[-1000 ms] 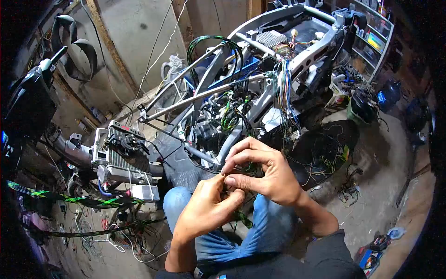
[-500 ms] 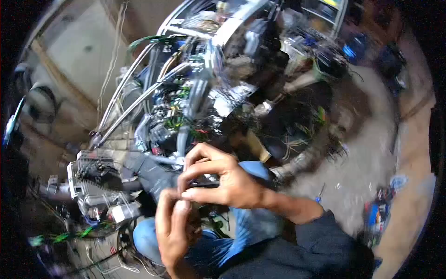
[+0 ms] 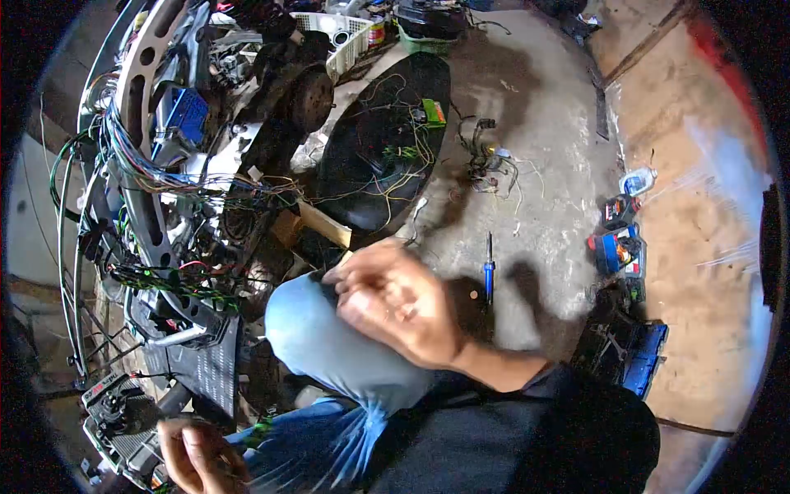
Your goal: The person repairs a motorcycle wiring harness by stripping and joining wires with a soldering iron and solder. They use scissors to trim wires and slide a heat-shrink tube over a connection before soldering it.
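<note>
My right hand [image 3: 399, 305], smeared by motion, is over my raised knee in blue jeans [image 3: 309, 329]. Its fingers are curled inward, and anything between them is too blurred to make out. Low at the left edge of my lap, my left hand [image 3: 197, 457] has its fingers drawn together; what they hold, if anything, is too small to name. A blue-handled tool with a thin metal shaft [image 3: 489, 276] lies on the floor right of my right hand. Left of my knee, a metal frame [image 3: 136, 107] carries bundles of coloured wires [image 3: 132, 156].
A black oval panel [image 3: 350, 165] with loose wires lies on the floor ahead. Beyond it stand a white basket [image 3: 350, 49] and a black-lidded container [image 3: 428, 20]. Bottles [image 3: 637, 181] and an open blue toolbox [image 3: 646, 358] are at the right, by a wooden board [image 3: 687, 272].
The view has swung to the right. My hands, close together at the fingertips before, are now far apart, the left one low at the left and the right one over my knee.
</note>
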Tool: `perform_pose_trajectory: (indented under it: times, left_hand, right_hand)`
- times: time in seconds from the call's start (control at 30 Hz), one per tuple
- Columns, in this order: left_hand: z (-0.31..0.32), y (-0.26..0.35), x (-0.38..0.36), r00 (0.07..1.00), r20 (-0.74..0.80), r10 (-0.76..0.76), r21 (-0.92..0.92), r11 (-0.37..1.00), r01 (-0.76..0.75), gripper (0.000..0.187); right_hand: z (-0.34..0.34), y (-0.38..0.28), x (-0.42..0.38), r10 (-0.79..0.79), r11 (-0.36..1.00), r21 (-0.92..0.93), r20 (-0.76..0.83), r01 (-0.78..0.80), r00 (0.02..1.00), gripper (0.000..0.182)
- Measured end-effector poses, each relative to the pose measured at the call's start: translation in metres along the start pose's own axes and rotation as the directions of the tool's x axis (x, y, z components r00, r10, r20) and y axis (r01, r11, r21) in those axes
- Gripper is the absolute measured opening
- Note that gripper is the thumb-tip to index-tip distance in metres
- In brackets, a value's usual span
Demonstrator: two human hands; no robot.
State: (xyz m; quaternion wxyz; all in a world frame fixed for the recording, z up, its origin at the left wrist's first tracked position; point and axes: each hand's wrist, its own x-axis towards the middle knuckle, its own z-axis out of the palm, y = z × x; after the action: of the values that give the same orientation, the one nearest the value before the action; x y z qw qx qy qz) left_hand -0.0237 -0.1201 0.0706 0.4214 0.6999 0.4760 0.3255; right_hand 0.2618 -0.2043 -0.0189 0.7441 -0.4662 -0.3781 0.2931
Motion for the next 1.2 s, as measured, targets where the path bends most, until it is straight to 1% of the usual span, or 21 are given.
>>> perform_pose_trajectory:
  times: [0.03,0.07,0.1,0.13,0.17,0.23,0.27,0.3,0.33,0.37,0.4,0.43,0.47,0.53,0.63,0.67,0.73,0.8,0.9,0.97,1.2]
  left_hand:
    - [-0.023,-0.018,0.008,0.953,0.001,0.304,0.378,0.882,-0.282,0.017]
    - [-0.043,-0.035,0.018,0.822,0.116,0.557,0.68,0.559,-0.475,0.024]
    - [-0.054,-0.036,0.027,0.825,0.109,0.555,0.649,0.589,-0.482,0.027]
    - [-0.065,-0.036,0.036,0.828,0.102,0.552,0.618,0.617,-0.487,0.034]
    - [-0.068,-0.03,0.043,0.768,0.121,0.629,0.762,0.437,-0.478,0.035]
    - [-0.059,-0.015,0.058,0.837,-0.125,0.532,0.679,0.662,-0.319,0.031]
    - [-0.051,-0.004,0.062,0.928,-0.215,0.305,0.432,0.882,-0.189,0.025]
    - [-0.04,0.012,0.066,0.955,-0.29,0.056,0.143,0.99,-0.015,0.02]
    - [-0.035,0.03,0.074,0.966,-0.225,-0.126,-0.053,0.992,0.117,0.015]
    - [-0.033,0.008,0.085,0.951,-0.307,0.045,-0.017,0.998,-0.052,0.011]
    - [-0.034,-0.016,0.091,0.907,-0.36,0.22,0.038,0.974,-0.222,0.012]
    - [-0.031,-0.005,0.084,0.935,-0.354,0.027,-0.148,0.985,-0.085,0.014]
    - [-0.025,0.004,0.08,0.945,-0.294,-0.146,-0.345,0.938,0.038,0.017]
    - [-0.033,-0.012,0.076,0.962,-0.258,-0.092,-0.415,0.909,-0.024,0.018]
    - [-0.038,-0.016,0.079,0.949,-0.281,-0.143,-0.437,0.9,0.006,0.016]
    - [-0.038,-0.017,0.08,0.947,-0.275,-0.163,-0.437,0.899,0.028,0.015]
    - [-0.034,-0.034,0.087,0.957,-0.258,-0.129,-0.446,0.895,0.001,0.015]
    - [-0.025,-0.035,0.095,0.957,-0.279,-0.084,-0.425,0.904,-0.045,0.018]
    - [-0.017,-0.035,0.11,0.964,-0.265,-0.006,-0.41,0.906,-0.107,0.018]
    - [-0.013,-0.039,0.121,0.974,-0.224,-0.018,-0.453,0.887,-0.088,0.013]
    - [0.0,-0.048,0.145,0.938,-0.333,0.096,-0.339,0.916,-0.214,0.015]
  right_hand:
    - [-0.035,0.018,-0.01,0.209,0.976,-0.016,-0.203,-0.216,0.957,0.025]
    - [-0.076,0.056,-0.019,0.099,0.963,-0.201,-0.35,-0.178,0.931,0.024]
    - [-0.12,0.093,-0.033,0.051,0.91,-0.332,-0.504,-0.247,0.862,0.024]
    - [-0.168,0.125,-0.059,-0.116,0.673,-0.647,-0.57,-0.358,0.813,0.025]
    - [-0.243,0.187,-0.107,-0.138,0.572,-0.674,-0.641,-0.467,0.755,0.03]
    - [-0.267,0.174,-0.144,-0.158,-0.079,-0.69,-0.704,-0.72,0.692,0.032]
    - [-0.297,0.179,-0.164,0.129,0.117,-0.524,-0.834,-0.843,0.536,0.034]
    - [-0.318,0.198,-0.184,0.043,-0.209,-0.633,-0.767,-0.745,0.64,0.04]
    - [-0.328,0.223,-0.207,-0.269,-0.259,-0.706,-0.603,-0.659,0.751,0.041]
    - [-0.357,0.242,-0.23,-0.093,-0.248,-0.684,-0.687,-0.685,0.72,0.037]
    - [-0.372,0.241,-0.238,0.133,-0.224,-0.801,-0.59,-0.555,0.797,0.038]
    - [-0.413,0.287,-0.269,-0.137,-0.326,-0.815,-0.461,-0.479,0.877,0.032]
    - [-0.437,0.308,-0.276,-0.126,0.419,-0.644,-0.739,-0.64,0.662,0.026]
    - [-0.401,0.276,-0.256,0.162,0.363,-0.444,-0.836,-0.819,0.524,0.022]
    - [-0.318,0.231,-0.218,0.01,0.126,-0.72,-0.687,-0.682,0.727,0.03]
    - [-0.343,0.257,-0.222,-0.228,0.081,-0.859,-0.51,-0.506,0.829,0.032]
    - [-0.31,0.237,-0.181,-0.192,0.381,-0.812,-0.537,-0.442,0.822,0.041]
    - [-0.217,0.168,-0.108,0.063,0.701,-0.545,-0.596,-0.461,0.801,0.041]
    - [-0.122,0.099,-0.02,0.016,0.888,-0.432,-0.313,-0.158,0.95,0.039]
    - [-0.079,0.069,0.022,-0.038,0.934,-0.357,-0.11,-0.004,0.993,0.034]
    - [0.042,0.012,0.099,-0.242,0.95,-0.216,-0.049,0.227,0.969,0.043]
